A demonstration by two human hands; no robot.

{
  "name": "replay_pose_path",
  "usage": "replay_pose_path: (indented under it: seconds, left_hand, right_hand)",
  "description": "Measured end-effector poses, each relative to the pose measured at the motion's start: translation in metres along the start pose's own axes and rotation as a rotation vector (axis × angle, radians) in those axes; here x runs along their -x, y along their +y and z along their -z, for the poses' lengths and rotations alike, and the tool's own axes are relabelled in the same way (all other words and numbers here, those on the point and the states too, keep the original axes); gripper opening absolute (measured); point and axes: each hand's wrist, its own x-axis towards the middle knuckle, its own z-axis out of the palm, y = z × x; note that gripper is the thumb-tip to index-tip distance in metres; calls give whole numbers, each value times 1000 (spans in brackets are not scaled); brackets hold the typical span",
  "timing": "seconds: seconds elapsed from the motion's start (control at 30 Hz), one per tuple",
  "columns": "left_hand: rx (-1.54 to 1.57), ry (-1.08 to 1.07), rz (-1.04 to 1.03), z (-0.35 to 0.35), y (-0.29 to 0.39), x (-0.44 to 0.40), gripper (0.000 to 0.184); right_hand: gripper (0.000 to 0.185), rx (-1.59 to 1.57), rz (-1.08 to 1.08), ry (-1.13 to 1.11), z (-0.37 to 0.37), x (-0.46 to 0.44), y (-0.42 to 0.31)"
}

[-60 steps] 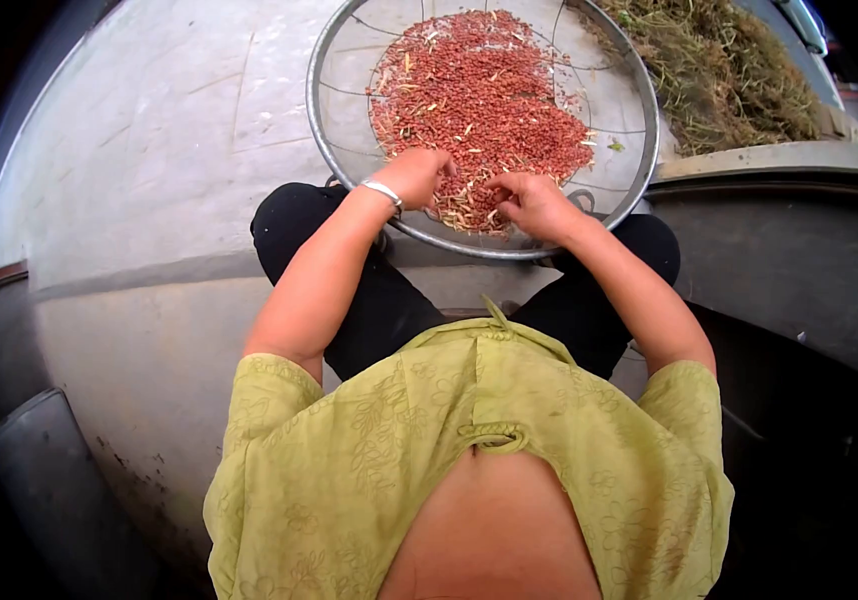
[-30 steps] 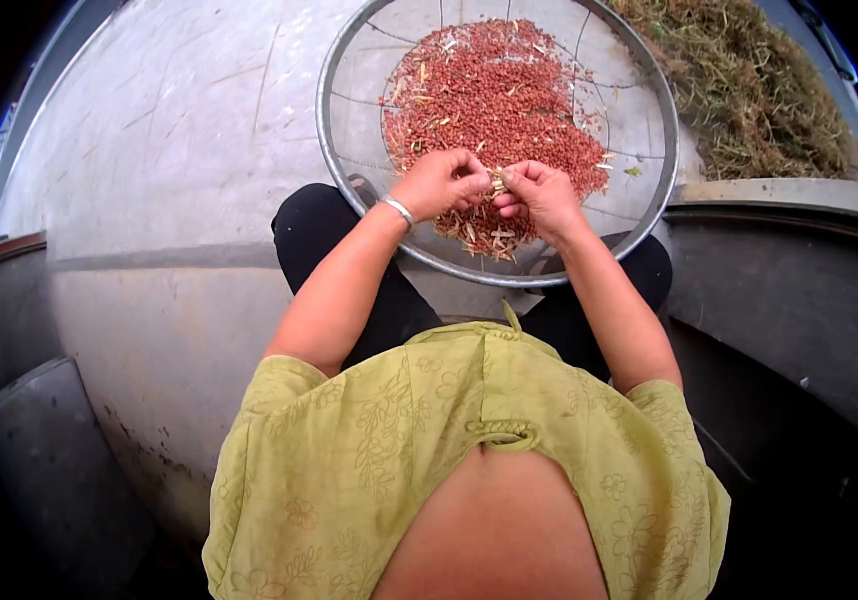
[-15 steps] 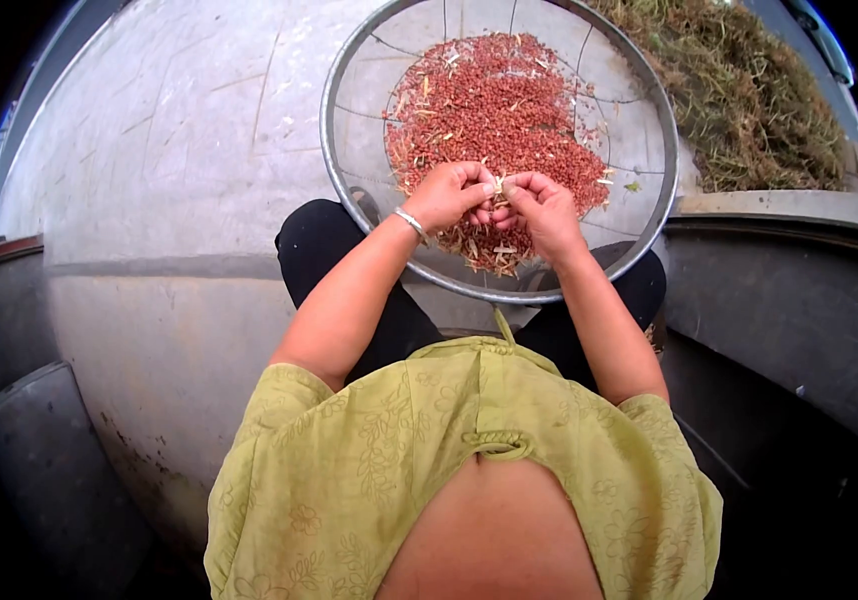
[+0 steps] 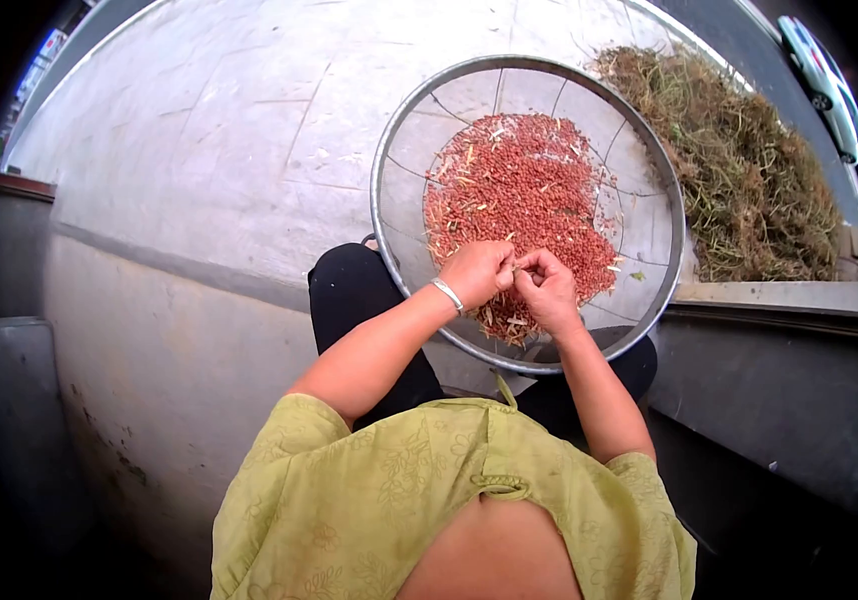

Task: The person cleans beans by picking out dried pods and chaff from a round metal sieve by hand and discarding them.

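A large round sieve with a metal rim and wire mesh rests across my knees. Small reddish kernels are spread over its mesh, mixed with pale bits of dry husk. Above the near part of this heap, my left hand, with a silver bangle at the wrist, is closed with its fingertips pinched. My right hand meets it, also pinching. Between the fingertips is a small dry pod, mostly hidden by the fingers.
Dried plants lie in a heap to the right, behind a low ledge. Pale paving stretches ahead and left. A parked car stands at the far right. My knee supports the sieve's left side.
The view has tilted upward, so the sieve and hands appear lower, and more of the car shows. Both hands stay together at the pod, which is now more covered by the fingers.
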Motion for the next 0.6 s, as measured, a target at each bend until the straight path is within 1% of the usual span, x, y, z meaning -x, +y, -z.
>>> replay_pose_path:
  seconds: [0.03,0.07,0.1,0.13,0.17,0.2,0.23,0.3,0.37,0.43,0.47,0.53,0.57,0.6]
  left_hand:
    - [-91,-11,15,3,2,0,8]
    - [-184,-23,31,6,3,1,8]
    - [-181,-17,30,11,6,1,8]
    - [-210,-125,47,17,11,2,8]
    - [-237,-236,64,19,12,3,8]
    - [-254,-354,18,14,3,3,8]
    - [-249,-354,20,11,1,5,8]
    - [-262,-435,-8,5,0,9,8]
    - [-298,-442,-30,5,3,10,8]
    - [-306,-440,-57,9,7,9,9]
    - [-306,-469,-58,9,5,7,11]
    - [-312,-451,-62,10,0,6,11]
    - [-317,-441,-66,10,-3,7,12]
    - [-335,-450,-47,9,-4,7,13]
  right_hand:
    - [12,6,-2,-3,1,-3,-3]
    - [16,110,-2,-47,1,-8,-8]
    - [19,214,1,-90,2,-16,-16]
    - [25,370,-20,-66,4,-24,-24]
    - [27,554,88,-11,6,-36,-25]
    - [26,608,165,36,7,-51,-23]
    - [24,661,242,83,6,-65,-21]
    - [22,705,239,68,-4,-89,-29]
    - [20,749,237,52,-19,-114,-31]
    - [16,820,421,-16,-34,-139,-17]
    - [16,823,425,-20,-40,-148,-11]
    - [14,924,479,-37,-53,-159,-5]
    - [14,924,480,-44,-57,-159,-3]
    - [13,972,434,-20,-61,-158,-2]
